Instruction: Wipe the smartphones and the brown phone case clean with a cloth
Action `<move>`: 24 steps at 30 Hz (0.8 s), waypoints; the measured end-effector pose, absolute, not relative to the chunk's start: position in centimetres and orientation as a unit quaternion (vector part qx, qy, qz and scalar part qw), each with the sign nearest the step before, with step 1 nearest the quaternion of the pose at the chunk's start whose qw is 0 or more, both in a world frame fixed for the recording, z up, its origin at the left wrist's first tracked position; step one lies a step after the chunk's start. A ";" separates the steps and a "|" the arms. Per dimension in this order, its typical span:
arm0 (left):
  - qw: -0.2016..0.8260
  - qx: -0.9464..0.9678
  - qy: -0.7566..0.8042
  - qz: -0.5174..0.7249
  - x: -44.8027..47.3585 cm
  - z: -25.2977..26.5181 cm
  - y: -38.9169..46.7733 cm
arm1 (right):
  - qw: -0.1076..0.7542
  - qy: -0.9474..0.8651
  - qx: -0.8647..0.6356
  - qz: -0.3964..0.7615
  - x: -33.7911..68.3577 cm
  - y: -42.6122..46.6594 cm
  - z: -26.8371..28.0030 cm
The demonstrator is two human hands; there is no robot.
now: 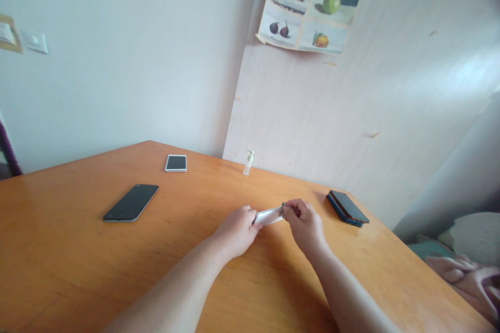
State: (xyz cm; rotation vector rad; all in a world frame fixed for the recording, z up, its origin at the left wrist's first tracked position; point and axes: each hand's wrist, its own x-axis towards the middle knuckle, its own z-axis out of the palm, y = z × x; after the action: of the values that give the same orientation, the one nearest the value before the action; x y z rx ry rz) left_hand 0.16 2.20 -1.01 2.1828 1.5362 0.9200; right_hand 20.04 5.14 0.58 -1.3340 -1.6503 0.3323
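Observation:
Over the middle of the table, my left hand is closed around the left end of a slim white phone-like slab, tilted so that its right end sits a little higher. At the other end is my right hand, its thumb and fingers pinched together against the slab's edge. Something small and greyish shows at those fingertips, too small to name. The fingers of both hands hide the slab's two ends.
On the wooden table lie a large black phone, a white-framed phone and a stack of dark phones or cases. A small clear pump bottle stands near the wall. Fruit pictures hang above; crumpled fabric lies right.

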 end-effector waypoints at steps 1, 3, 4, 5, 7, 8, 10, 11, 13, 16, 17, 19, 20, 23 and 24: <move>0.158 0.763 0.537 0.323 0.2 -1.0 2.2 | 0.473 -0.687 -0.539 0.117 19.8 4.9 0.7; 0.158 0.762 0.537 0.324 0.2 -1.0 2.2 | 0.463 -0.713 -0.516 0.106 19.3 4.3 0.9; 0.159 0.762 0.537 0.325 0.2 -1.0 2.3 | 0.459 -0.726 -0.501 0.109 19.1 4.0 1.0; 0.160 0.763 0.536 0.325 0.2 -1.0 2.3 | 0.456 -0.738 -0.485 0.112 19.0 3.9 1.1; 0.162 0.763 0.535 0.323 0.2 -1.0 2.2 | 0.451 -0.752 -0.468 0.111 19.0 3.9 1.1; 0.163 0.764 0.535 0.322 0.2 -1.0 2.2 | 0.451 -0.750 -0.472 0.109 19.3 4.1 1.0; 0.164 0.764 0.535 0.321 0.2 -1.0 2.2 | 0.446 -0.729 -0.506 0.118 20.1 4.7 0.8; 0.164 0.764 0.535 0.320 0.1 -1.0 2.2 | 0.440 -0.713 -0.530 0.133 20.6 5.1 0.6; 0.163 0.764 0.535 0.320 0.1 -1.1 2.3 | 0.423 -0.680 -0.571 0.179 21.3 5.7 0.4; 0.161 0.765 0.535 0.321 0.1 -1.1 2.3 | 0.423 -0.664 -0.575 0.222 21.2 5.7 0.3; 0.160 0.765 0.535 0.322 0.1 -1.1 2.3 | 0.428 -0.675 -0.558 0.223 20.7 5.3 0.4; 0.157 0.766 0.533 0.325 0.2 -1.1 2.3 | 0.430 -0.714 -0.509 0.215 19.3 4.4 0.5; 0.156 0.768 0.528 0.327 0.2 -1.0 2.3 | 0.426 -0.737 -0.482 0.209 18.6 3.8 0.6; 0.159 0.776 0.510 0.335 0.1 -1.0 2.3 | 0.420 -0.772 -0.441 0.183 17.5 3.0 0.8; 0.160 0.776 0.510 0.335 0.1 -1.0 2.3 | 0.424 -0.767 -0.448 0.179 17.6 3.1 0.8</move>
State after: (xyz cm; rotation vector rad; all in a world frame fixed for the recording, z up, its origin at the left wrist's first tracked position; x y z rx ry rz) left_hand 0.09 2.25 -1.02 2.2175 1.4575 0.9563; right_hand 17.64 3.15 0.80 -1.1197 -1.9184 0.4475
